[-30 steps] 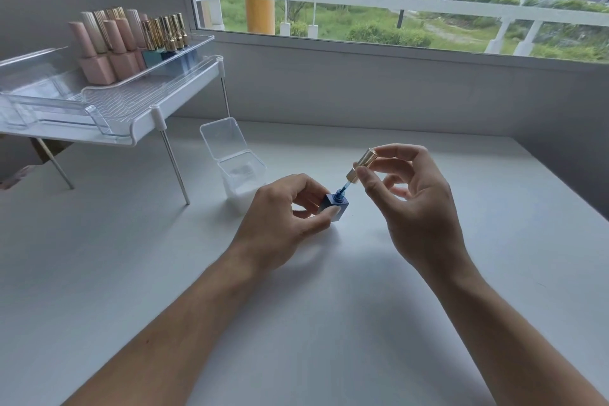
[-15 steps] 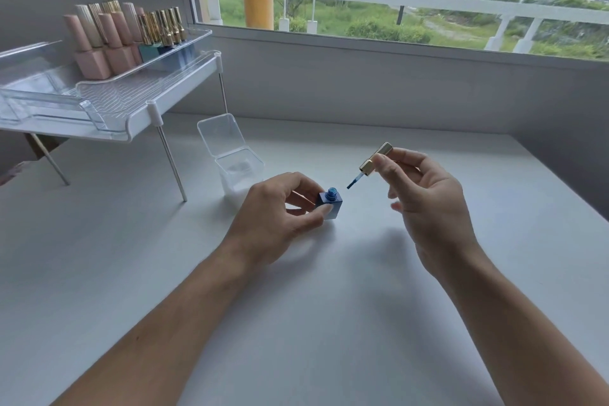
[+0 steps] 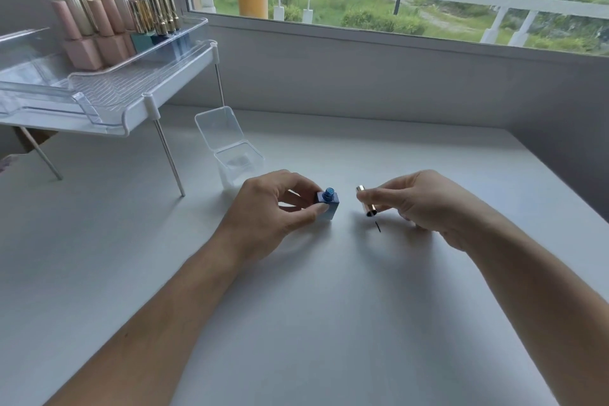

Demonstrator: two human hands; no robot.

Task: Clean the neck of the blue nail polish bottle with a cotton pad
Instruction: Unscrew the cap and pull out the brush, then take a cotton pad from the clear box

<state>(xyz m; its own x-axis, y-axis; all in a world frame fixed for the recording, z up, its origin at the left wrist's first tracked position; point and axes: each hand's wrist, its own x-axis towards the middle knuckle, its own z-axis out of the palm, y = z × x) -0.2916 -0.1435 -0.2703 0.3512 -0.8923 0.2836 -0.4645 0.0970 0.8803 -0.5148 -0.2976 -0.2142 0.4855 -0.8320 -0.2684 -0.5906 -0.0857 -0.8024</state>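
Observation:
A small square blue nail polish bottle (image 3: 328,206) stands uncapped on the white table, its threaded neck showing on top. My left hand (image 3: 273,208) grips it between thumb and fingers. To its right my right hand (image 3: 425,204) holds the gold cap (image 3: 365,203) low over the table, with the dark brush tip (image 3: 378,227) pointing down toward me. A clear plastic box (image 3: 239,163) with its lid flipped open stands just behind the bottle; its contents look pale and I cannot make them out.
A clear raised shelf (image 3: 108,99) on thin metal legs stands at the back left, carrying several pink and gold-capped polish bottles (image 3: 105,30). A grey wall and a window run along the back. The table's right edge (image 3: 560,181) slants toward me.
My right hand has pulled the cap and brush out of the bottle, swung it right and lowered it near the table. My left hand has stayed on the bottle.

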